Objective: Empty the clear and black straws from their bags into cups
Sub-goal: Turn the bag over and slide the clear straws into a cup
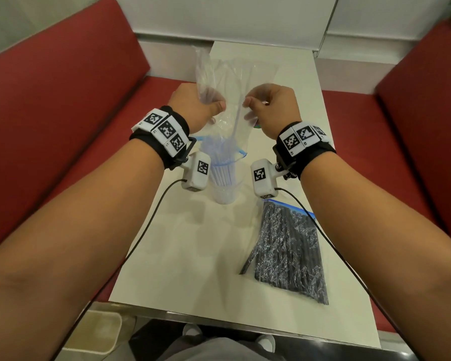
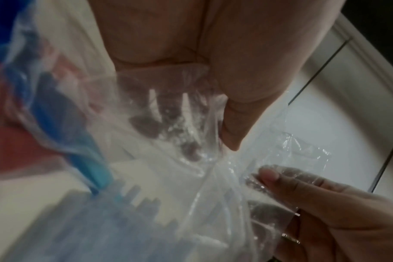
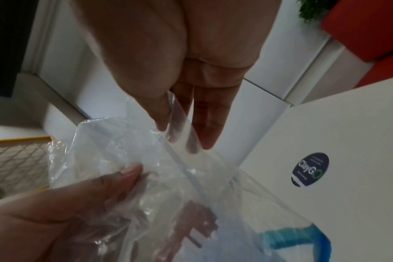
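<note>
A clear zip bag (image 1: 227,82) hangs mouth-down over a clear cup (image 1: 223,194) on the white table (image 1: 193,256). My left hand (image 1: 214,108) grips the bag's crumpled left side. My right hand (image 1: 253,102) pinches its right side between thumb and fingers. Clear straws (image 1: 223,170) stand bunched in the cup, with the bag's blue zip rim around their tops. One clear straw (image 3: 186,173) lies inside the bag between my hands. The bag of black straws (image 1: 289,248) lies flat on the table at the near right, untouched.
Red bench seats (image 1: 50,126) run along both sides of the narrow table, and a white wall closes its far end. A round dark sticker (image 3: 310,172) is on the table near my right hand. Black cables (image 1: 151,220) trail from both wrist cameras across the table.
</note>
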`<state>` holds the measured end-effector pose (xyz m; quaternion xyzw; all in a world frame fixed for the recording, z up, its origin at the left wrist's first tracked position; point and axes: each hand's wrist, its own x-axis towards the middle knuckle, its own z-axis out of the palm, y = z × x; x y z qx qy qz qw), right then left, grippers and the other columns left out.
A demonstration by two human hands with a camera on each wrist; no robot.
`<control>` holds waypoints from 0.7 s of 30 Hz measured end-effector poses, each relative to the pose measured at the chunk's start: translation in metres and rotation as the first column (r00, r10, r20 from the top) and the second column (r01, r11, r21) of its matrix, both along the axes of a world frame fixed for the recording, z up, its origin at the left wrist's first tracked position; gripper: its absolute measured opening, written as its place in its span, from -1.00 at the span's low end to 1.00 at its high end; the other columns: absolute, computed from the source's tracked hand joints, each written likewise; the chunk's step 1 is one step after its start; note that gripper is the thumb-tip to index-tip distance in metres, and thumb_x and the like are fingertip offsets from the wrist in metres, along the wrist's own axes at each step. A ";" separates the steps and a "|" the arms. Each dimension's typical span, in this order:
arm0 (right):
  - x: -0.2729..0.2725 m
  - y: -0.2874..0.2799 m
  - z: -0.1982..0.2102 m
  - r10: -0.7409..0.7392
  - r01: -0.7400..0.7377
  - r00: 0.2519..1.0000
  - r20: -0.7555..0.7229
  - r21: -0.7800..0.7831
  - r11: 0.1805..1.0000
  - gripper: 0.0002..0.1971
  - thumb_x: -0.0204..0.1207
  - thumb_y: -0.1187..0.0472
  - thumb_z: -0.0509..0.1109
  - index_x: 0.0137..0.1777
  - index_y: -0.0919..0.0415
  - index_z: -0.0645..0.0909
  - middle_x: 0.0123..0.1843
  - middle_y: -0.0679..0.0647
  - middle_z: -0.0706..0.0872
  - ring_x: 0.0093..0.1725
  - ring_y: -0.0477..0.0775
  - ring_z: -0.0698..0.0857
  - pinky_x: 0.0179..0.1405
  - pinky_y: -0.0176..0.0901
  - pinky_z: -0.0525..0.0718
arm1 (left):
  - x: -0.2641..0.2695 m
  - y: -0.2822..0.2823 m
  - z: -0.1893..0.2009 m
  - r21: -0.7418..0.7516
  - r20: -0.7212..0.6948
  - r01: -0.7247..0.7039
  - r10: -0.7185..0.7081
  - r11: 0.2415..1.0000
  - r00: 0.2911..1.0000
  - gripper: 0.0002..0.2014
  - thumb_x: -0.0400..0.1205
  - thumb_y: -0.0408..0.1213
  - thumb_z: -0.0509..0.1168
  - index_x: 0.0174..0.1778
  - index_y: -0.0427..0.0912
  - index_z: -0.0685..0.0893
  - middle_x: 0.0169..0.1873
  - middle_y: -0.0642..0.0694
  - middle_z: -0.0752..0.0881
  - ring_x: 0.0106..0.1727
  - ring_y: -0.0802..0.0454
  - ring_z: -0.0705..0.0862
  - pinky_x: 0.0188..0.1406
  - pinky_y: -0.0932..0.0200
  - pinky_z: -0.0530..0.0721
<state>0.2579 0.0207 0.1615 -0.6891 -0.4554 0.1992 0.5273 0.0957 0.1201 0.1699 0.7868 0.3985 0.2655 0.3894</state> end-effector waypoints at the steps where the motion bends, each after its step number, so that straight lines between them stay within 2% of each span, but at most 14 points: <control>1: 0.000 0.001 0.002 -0.007 0.007 1.000 0.004 0.009 1.000 -0.93 0.59 0.31 0.41 -0.11 0.22 0.70 -0.23 0.03 0.79 -0.34 0.07 0.84 -0.43 -0.19 0.74 | 0.000 -0.001 0.003 -0.002 -0.006 -0.003 0.003 1.000 1.000 -0.93 0.59 -0.15 0.48 -0.09 -0.05 0.81 -0.33 0.11 0.79 -0.45 0.26 0.78 -0.49 0.48 0.58; 4: 0.002 0.002 0.010 -0.014 0.012 0.999 0.033 0.052 0.999 -0.91 0.59 0.31 0.38 -0.14 0.15 0.67 -0.15 0.10 0.82 -0.34 0.10 0.85 -0.42 -0.17 0.75 | 0.000 -0.002 0.015 0.032 0.000 0.004 -0.004 0.999 1.000 -0.97 0.61 -0.22 0.47 -0.09 -0.07 0.79 -0.29 0.10 0.78 -0.45 0.32 0.74 -0.42 0.49 0.63; 7: 0.005 0.005 0.014 -0.014 0.010 0.994 0.111 0.033 0.999 -0.89 0.58 0.24 0.42 -0.17 0.05 0.64 -0.07 0.06 0.82 -0.28 0.07 0.86 -0.26 -0.01 0.83 | -0.001 -0.004 0.027 0.037 -0.014 0.010 -0.009 0.999 1.000 -0.97 0.61 -0.26 0.47 -0.07 -0.11 0.79 -0.28 0.05 0.78 -0.49 0.32 0.74 -0.43 0.47 0.64; 10: 0.005 0.006 0.017 0.017 -0.017 0.991 0.130 -0.004 1.000 -0.91 0.59 0.20 0.44 -0.14 0.07 0.62 0.04 0.11 0.81 -0.22 0.06 0.87 -0.20 0.14 0.84 | -0.003 -0.006 0.034 0.058 -0.083 0.005 -0.001 0.998 0.997 -0.94 0.60 -0.21 0.48 -0.07 -0.10 0.80 -0.33 0.13 0.76 -0.45 0.31 0.76 -0.36 0.42 0.67; 13: 0.002 0.001 0.030 -0.004 -0.004 0.995 0.097 0.090 0.996 -0.84 0.58 0.20 0.42 -0.20 -0.02 0.56 0.01 0.13 0.83 -0.25 0.05 0.87 -0.19 0.21 0.83 | -0.007 -0.016 0.050 0.132 -0.002 -0.042 0.043 0.990 0.999 -0.89 0.60 -0.19 0.48 -0.04 -0.14 0.80 -0.36 0.16 0.73 -0.52 0.40 0.70 -0.39 0.53 0.61; 15: -0.004 -0.003 0.050 -0.033 0.011 0.995 0.097 0.222 0.975 -0.81 0.58 0.18 0.38 -0.20 -0.11 0.51 -0.03 0.07 0.84 -0.25 0.02 0.86 -0.13 0.20 0.81 | -0.012 -0.026 0.069 0.174 0.141 -0.068 0.044 0.982 0.989 -0.87 0.60 -0.20 0.49 -0.03 -0.17 0.80 -0.33 0.13 0.75 -0.45 0.31 0.72 -0.27 0.39 0.69; 17: -0.014 -0.010 0.074 -0.094 0.016 0.978 0.185 0.382 0.924 -0.84 0.56 0.13 0.37 -0.18 -0.16 0.49 -0.06 -0.05 0.80 -0.16 -0.03 0.80 -0.06 0.09 0.78 | -0.022 -0.040 0.089 0.224 0.278 -0.069 0.005 0.972 0.961 -0.86 0.60 -0.20 0.48 -0.03 -0.18 0.77 -0.26 0.03 0.78 -0.35 0.12 0.76 -0.18 0.17 0.78; 18: -0.019 -0.015 0.086 -0.127 0.001 0.960 0.248 0.452 0.892 -0.87 0.55 0.12 0.36 -0.16 -0.13 0.50 -0.07 -0.09 0.74 -0.09 -0.04 0.76 0.00 0.01 0.74 | -0.029 -0.049 0.099 0.255 0.313 -0.080 -0.004 0.964 0.950 -0.83 0.60 -0.18 0.48 0.00 -0.19 0.75 -0.19 -0.03 0.80 -0.30 0.07 0.78 -0.17 0.13 0.79; 20: -0.027 -0.025 0.097 -0.107 -0.086 0.936 0.334 0.514 0.853 -0.94 0.56 0.13 0.34 -0.10 -0.03 0.50 -0.03 -0.08 0.68 0.05 -0.02 0.70 0.12 -0.14 0.67 | -0.047 -0.063 0.110 0.268 0.342 -0.091 -0.006 0.959 0.940 -0.70 0.60 -0.16 0.46 0.12 -0.30 0.72 -0.06 -0.11 0.82 -0.22 0.07 0.82 -0.20 0.16 0.78; 21: -0.029 -0.028 0.097 -0.035 -0.149 0.940 0.341 0.498 0.854 -0.95 0.58 0.13 0.33 -0.07 0.00 0.49 0.02 -0.01 0.71 0.11 0.01 0.71 0.18 -0.11 0.66 | -0.056 -0.072 0.111 0.266 0.338 -0.083 -0.012 0.960 0.941 -0.64 0.61 -0.18 0.46 0.20 -0.37 0.69 -0.02 -0.12 0.82 -0.19 0.13 0.83 -0.21 0.24 0.76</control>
